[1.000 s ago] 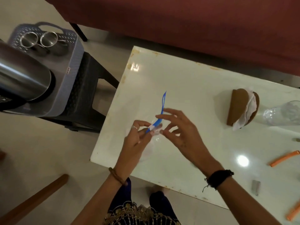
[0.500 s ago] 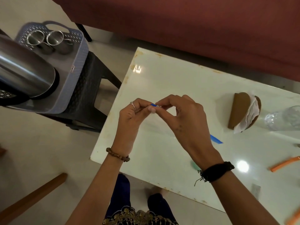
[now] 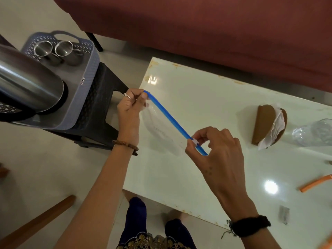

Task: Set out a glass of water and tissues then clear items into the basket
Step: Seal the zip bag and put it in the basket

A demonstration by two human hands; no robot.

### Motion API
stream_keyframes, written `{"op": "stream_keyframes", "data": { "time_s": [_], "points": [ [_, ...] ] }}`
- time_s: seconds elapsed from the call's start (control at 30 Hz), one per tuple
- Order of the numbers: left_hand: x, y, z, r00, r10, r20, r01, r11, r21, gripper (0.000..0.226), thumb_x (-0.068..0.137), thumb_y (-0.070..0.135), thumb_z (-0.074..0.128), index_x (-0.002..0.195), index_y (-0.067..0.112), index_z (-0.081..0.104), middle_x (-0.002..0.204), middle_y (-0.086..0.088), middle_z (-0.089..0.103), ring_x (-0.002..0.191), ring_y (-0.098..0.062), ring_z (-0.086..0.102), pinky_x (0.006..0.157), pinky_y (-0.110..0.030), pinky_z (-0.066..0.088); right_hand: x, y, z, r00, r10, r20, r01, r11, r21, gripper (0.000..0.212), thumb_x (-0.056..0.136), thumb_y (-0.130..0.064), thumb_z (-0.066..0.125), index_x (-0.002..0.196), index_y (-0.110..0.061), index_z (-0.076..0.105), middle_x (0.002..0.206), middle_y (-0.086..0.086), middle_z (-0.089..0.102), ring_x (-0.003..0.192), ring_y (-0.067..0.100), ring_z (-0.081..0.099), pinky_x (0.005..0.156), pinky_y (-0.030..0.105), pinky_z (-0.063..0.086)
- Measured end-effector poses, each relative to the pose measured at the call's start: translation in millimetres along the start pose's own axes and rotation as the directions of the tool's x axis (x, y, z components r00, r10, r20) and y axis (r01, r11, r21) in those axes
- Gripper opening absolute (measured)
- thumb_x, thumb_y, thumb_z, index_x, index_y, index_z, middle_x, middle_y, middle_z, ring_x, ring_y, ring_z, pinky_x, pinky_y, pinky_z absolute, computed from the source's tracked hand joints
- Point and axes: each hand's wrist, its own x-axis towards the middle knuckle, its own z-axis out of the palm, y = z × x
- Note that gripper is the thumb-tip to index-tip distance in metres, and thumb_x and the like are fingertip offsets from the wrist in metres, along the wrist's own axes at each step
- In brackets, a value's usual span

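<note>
So half a second back both hands were bunched together pinching at one spot; now they're pulled apart and the blue zip strip (image 3: 168, 121) of the clear plastic zip bag (image 3: 161, 132) is stretching out between them. The left hand (image 3: 130, 109) is sitting toward the upper left of the middle of the frame, fingers (image 3: 142, 97) curled and pinching the strip's far end. The right hand (image 3: 215, 150) is lower and to the right, thumb and forefinger pinching the little white slider (image 3: 195, 141) riding on the strip.

The relation that matters: the strip's long axis is running diagonally, upper left down to lower right, held up over the glossy white surface (image 3: 206, 97). The slider is sitting almost at the right-hand end, with just a short bit of blue poking past it toward the palm. So I'm guessing any more slider travel is going along that diagonal, with the left hand just anchoring.

The grey perforated plastic basket (image 3: 86, 83) is waiting at the upper left on a dark stool, closer to the left hand. The brown holder with white tissues (image 3: 269, 126) and the clear glass (image 3: 312, 133) are sitting at the right edge.
</note>
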Motion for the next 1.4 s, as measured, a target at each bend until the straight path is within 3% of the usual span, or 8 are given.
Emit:
{"op": "stream_keyframes", "data": {
  "time_s": [0.23, 0.4, 0.57, 0.87, 1.03, 1.17, 1.3, 1.4],
  "points": [
    [9.6, -10.9, 2.4, 0.992, -0.122, -0.006, 0.122, 0.991, -0.049, 0.018, 0.091, 0.014, 0.052, 0.077, 0.024, 0.06, 0.061, 0.022, 0.062, 0.06, 0.005, 0.053, 0.067, -0.017, 0.048, -0.6, 9.5, -2.8, 0.992, 0.104, 0.065, -0.118, 0.956, 0.27, 0.018, 0.071, -0.054, 0.053, 0.075, -0.037, 0.054, 0.077, -0.021, 0.058, 0.076, 0.006, 0.054, 0.068, 0.014, 0.04],
    [25.6, -11.0, -14.0, 0.968, -0.236, 0.081, 0.248, 0.945, -0.214, 0.024, 0.093, 0.017, 0.05, 0.073, 0.027, 0.06, 0.06, 0.017, 0.066, 0.053, 0.004, 0.055, 0.057, -0.013, 0.049, 7.3, 31.2, 17.6, 0.881, 0.187, 0.436, -0.338, 0.892, 0.301, 0.073, 0.064, -0.058, 0.074, 0.127, -0.039, 0.042, 0.114, -0.021, 0.056, 0.096, -0.001, 0.056, 0.075, 0.014, 0.048],
    [42.6, -10.5, -36.8, 0.956, -0.281, 0.086, 0.293, 0.933, -0.209, 0.021, 0.091, 0.017, 0.053, 0.074, 0.025, 0.063, 0.062, 0.011, 0.069, 0.06, -0.003, 0.059, 0.063, -0.019, 0.053, 24.3, 26.4, 46.8, 0.909, 0.127, 0.396, -0.203, 0.967, 0.156, 0.026, 0.094, -0.036, 0.048, 0.119, -0.041, 0.054, 0.106, -0.002, 0.068, 0.091, 0.018, 0.06, 0.08, 0.043, 0.052],
    [91.2, 15.9, -111.1, 0.941, -0.209, -0.265, 0.161, 0.968, -0.193, 0.016, 0.091, 0.022, 0.054, 0.103, 0.031, 0.061, 0.106, 0.013, 0.06, 0.1, -0.003, 0.055, 0.082, -0.023, 0.047, 98.5, -65.9, 88.7, 0.955, -0.081, 0.284, 0.003, 0.964, 0.267, 0.047, 0.092, -0.002, 0.046, 0.102, -0.045, 0.062, 0.09, -0.015, 0.069, 0.083, 0.014, 0.068, 0.075, 0.039, 0.057],
    [114.8, 20.7, -149.6, 0.93, -0.236, -0.281, 0.158, 0.949, -0.272, 0.026, 0.092, 0.022, 0.052, 0.112, 0.037, 0.051, 0.117, 0.004, 0.054, 0.113, -0.011, 0.052, 0.085, -0.025, 0.044, 157.5, -134.9, 129.4, 0.96, -0.116, 0.254, 0.011, 0.925, 0.38, 0.022, 0.094, -0.004, 0.047, 0.106, -0.007, 0.066, 0.096, 0.013, 0.071, 0.08, 0.022, 0.065, 0.077, 0.037, 0.057],
    [139.8, 21.0, -173.0, 0.95, -0.177, -0.257, 0.107, 0.958, -0.266, 0.044, 0.091, 0.019, 0.054, 0.121, 0.049, 0.043, 0.133, -0.001, 0.046, 0.117, -0.003, 0.05, 0.096, -0.027, 0.042, 203.9, -190.8, 163.6, 0.894, -0.341, 0.29, 0.249, 0.917, 0.31, 0.024, 0.095, -0.013, 0.049, 0.113, -0.006, 0.063, 0.099, 0.017, 0.067, 0.089, 0.033, 0.063, 0.08, 0.05, 0.052],
    [160.0, 16.3, -187.2, 0.957, -0.135, -0.258, 0.05, 0.949, -0.312, 0.058, 0.09, 0.012, 0.055, 0.126, 0.049, 0.032, 0.14, -0.005, 0.042, 0.126, -0.01, 0.046, 0.102, -0.028, 0.045, 241.2, -233.8, 191.9, 0.818, -0.533, 0.215, 0.448, 0.826, 0.343, 0.026, 0.091, -0.01, 0.048, 0.107, -0.01, 0.068, 0.105, 0.003, 0.07, 0.097, 0.02, 0.065, 0.087, 0.035, 0.051],
    [170.5, 5.5, -192.8, 0.949, -0.127, -0.287, 0.039, 0.955, -0.293, 0.063, 0.089, 0.008, 0.056, 0.129, 0.048, 0.026, 0.142, 0.002, 0.037, 0.132, -0.011, 0.038, 0.093, -0.003, 0.04, 260.5, -238.9, 215.3, 0.815, -0.545, 0.196, 0.419, 0.79, 0.448, 0.023, 0.092, -0.009, 0.047, 0.103, -0.009, 0.067, 0.102, -0.006, 0.064, 0.096, 0.0, 0.057, 0.086, 0.007, 0.041]
  ]
}}
